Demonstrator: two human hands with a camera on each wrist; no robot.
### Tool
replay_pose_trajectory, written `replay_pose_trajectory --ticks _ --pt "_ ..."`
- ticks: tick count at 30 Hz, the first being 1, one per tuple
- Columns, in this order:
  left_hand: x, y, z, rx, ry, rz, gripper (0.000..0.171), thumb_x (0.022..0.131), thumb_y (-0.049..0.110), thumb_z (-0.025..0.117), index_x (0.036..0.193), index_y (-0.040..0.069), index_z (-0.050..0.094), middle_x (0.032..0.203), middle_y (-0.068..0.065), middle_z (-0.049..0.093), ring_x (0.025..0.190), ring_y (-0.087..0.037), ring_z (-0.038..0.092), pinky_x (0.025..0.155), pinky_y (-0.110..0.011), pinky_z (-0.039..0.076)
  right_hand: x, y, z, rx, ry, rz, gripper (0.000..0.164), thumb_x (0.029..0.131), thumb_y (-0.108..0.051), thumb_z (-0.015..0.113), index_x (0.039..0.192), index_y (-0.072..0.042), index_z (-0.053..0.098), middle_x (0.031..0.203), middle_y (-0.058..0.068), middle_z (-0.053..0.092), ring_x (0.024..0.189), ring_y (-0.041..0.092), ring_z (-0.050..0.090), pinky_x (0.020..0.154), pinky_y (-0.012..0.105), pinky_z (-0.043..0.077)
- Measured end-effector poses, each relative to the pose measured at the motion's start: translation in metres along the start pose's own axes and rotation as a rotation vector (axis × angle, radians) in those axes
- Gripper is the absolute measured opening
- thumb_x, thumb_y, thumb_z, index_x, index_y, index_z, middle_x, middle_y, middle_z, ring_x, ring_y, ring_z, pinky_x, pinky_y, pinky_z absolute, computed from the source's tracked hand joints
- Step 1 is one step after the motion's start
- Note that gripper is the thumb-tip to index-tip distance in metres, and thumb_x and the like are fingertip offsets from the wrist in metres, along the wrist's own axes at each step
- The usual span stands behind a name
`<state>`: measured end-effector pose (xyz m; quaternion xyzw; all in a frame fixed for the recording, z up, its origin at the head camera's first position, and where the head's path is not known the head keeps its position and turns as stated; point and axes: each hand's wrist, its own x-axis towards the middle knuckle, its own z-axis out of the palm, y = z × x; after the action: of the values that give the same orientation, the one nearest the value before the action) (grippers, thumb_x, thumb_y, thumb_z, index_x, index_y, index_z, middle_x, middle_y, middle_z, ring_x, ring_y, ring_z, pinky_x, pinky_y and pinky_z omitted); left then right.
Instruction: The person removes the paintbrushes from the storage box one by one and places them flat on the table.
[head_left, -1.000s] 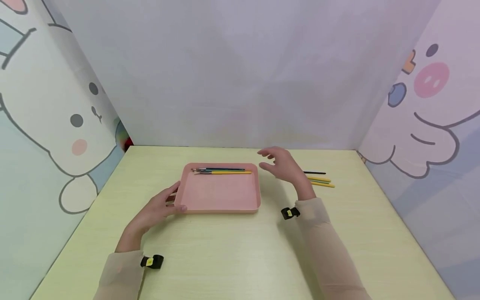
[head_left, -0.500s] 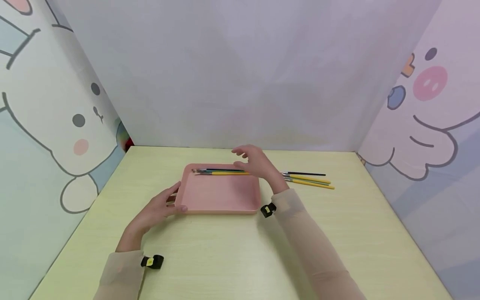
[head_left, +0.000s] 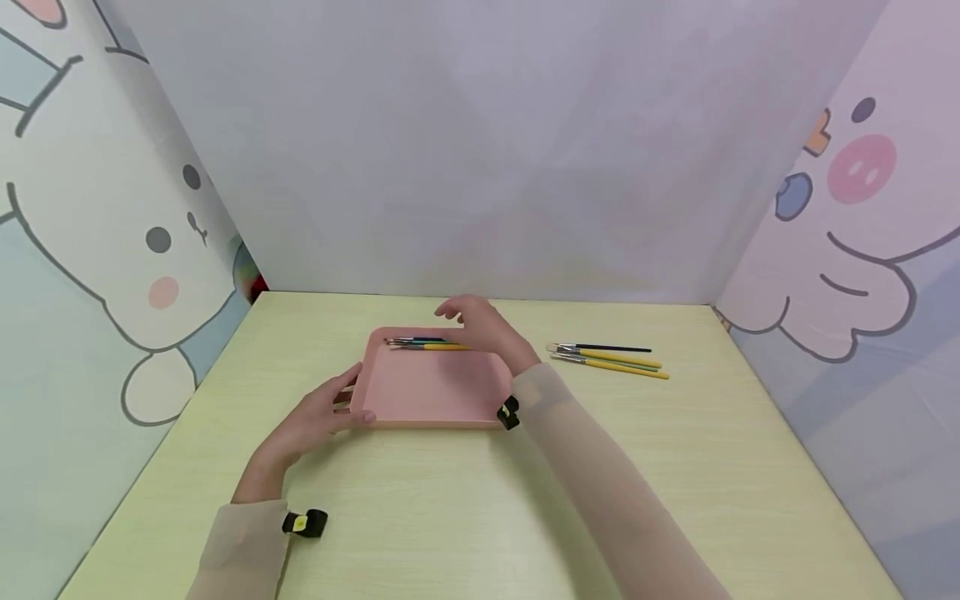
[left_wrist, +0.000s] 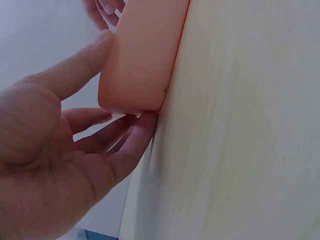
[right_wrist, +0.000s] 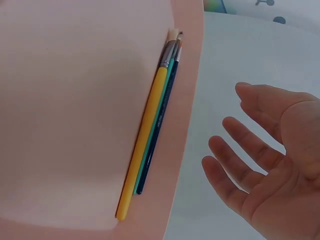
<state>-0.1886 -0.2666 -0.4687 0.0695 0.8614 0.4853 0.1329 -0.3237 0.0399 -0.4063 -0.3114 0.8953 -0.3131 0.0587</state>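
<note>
A shallow pink tray (head_left: 431, 392) lies on the table. My left hand (head_left: 313, 417) holds its near left corner, thumb (left_wrist: 82, 65) on the front wall and fingertips against the left wall. Along the tray's far side lie three paintbrushes: a yellow one (right_wrist: 142, 140), a teal one (right_wrist: 156, 120) and a dark blue one (right_wrist: 161, 117), side by side. Over the tray's far right part hovers my right hand (head_left: 483, 327), its fingers loosely bent with nothing between them; in the head view it covers the handle ends of those brushes.
Right of the tray, several more paintbrushes lie on the pale table (head_left: 420, 517): a dark one (head_left: 611, 347) behind and yellow ones (head_left: 626, 371) in front. A plain curtain (head_left: 480, 167) stands behind the table, with cartoon-printed sheets at both sides.
My right hand has moved left from beside the tray to over its far right part, uncovering the brushes on the table at the right. The left hand and the tray stay put.
</note>
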Motion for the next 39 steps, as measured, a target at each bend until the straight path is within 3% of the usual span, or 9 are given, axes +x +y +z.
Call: replay_pose_trajectory --ticks 7,15,20,23,28,31,35,39 --pt "0.0 0.0 0.0 -0.003 -0.002 0.002 0.095 0.099 0.031 0.079 0.172 0.018 0.019 0.167 -0.02 0.037 0.15 -0.045 0.041 0.114 -0.063 0.044 0.013 -0.004 0.013 -0.048 -0.074 0.018 0.037 0.102 -0.014 0.072 0.138 -0.005 0.07 0.131 0.013 0.071 0.122 0.029 0.065 0.103 0.04 0.054" --pt "0.0 0.003 -0.001 -0.008 -0.007 -0.014 0.094 0.099 0.03 0.078 0.172 0.017 0.019 0.168 -0.02 0.036 0.151 -0.046 0.039 0.114 -0.063 0.044 0.012 -0.004 0.025 -0.122 -0.136 0.09 0.038 0.104 -0.019 0.071 0.141 -0.01 0.069 0.137 0.007 0.068 0.124 0.022 0.06 0.107 0.038 0.05" --pt "0.001 0.004 -0.001 -0.007 -0.006 -0.015 0.094 0.1 0.029 0.078 0.172 0.017 0.019 0.168 -0.02 0.036 0.15 -0.046 0.04 0.114 -0.064 0.044 0.013 -0.006 0.026 -0.133 -0.18 0.105 0.028 0.105 -0.016 0.066 0.131 -0.01 0.074 0.117 0.006 0.072 0.099 0.019 0.056 0.09 0.032 0.047" --pt "0.0 0.003 0.0 -0.006 -0.006 -0.017 0.094 0.1 0.029 0.078 0.172 0.017 0.019 0.168 -0.02 0.036 0.15 -0.046 0.039 0.114 -0.064 0.044 0.012 -0.008 0.025 -0.129 -0.225 0.129 0.023 0.105 -0.014 0.064 0.125 -0.01 0.075 0.099 0.006 0.066 0.087 0.019 0.05 0.081 0.031 0.041" --pt "-0.001 0.002 -0.001 -0.003 -0.003 -0.015 0.094 0.099 0.03 0.078 0.172 0.017 0.019 0.168 -0.021 0.036 0.15 -0.047 0.039 0.114 -0.064 0.044 0.012 -0.012 0.026 -0.137 -0.269 0.17 0.012 0.105 -0.015 0.066 0.111 -0.007 0.073 0.085 0.002 0.048 0.083 0.018 0.045 0.077 0.031 0.038" --pt "-0.001 0.003 -0.001 0.001 0.0 -0.015 0.094 0.099 0.031 0.078 0.172 0.018 0.019 0.167 -0.021 0.037 0.15 -0.047 0.04 0.114 -0.065 0.044 0.013 -0.013 0.028 -0.17 -0.272 0.152 0.01 0.105 -0.014 0.065 0.101 -0.006 0.069 0.08 0.001 0.04 0.079 0.017 0.042 0.075 0.031 0.036" --pt "-0.001 0.002 -0.001 -0.001 -0.006 -0.012 0.095 0.099 0.032 0.078 0.172 0.017 0.019 0.167 -0.021 0.037 0.15 -0.047 0.04 0.114 -0.064 0.044 0.016 -0.014 0.03 -0.208 -0.274 0.146 0.009 0.106 -0.012 0.063 0.102 -0.007 0.069 0.078 0.001 0.037 0.075 0.017 0.038 0.073 0.03 0.034" --pt "-0.001 0.003 0.0 0.0 -0.01 -0.007 0.095 0.1 0.032 0.077 0.172 0.017 0.018 0.167 -0.021 0.037 0.149 -0.047 0.041 0.113 -0.064 0.044 0.018 -0.016 0.032 -0.239 -0.281 0.186 0.01 0.107 -0.012 0.062 0.104 -0.007 0.071 0.082 0.002 0.043 0.074 0.016 0.041 0.072 0.029 0.036"
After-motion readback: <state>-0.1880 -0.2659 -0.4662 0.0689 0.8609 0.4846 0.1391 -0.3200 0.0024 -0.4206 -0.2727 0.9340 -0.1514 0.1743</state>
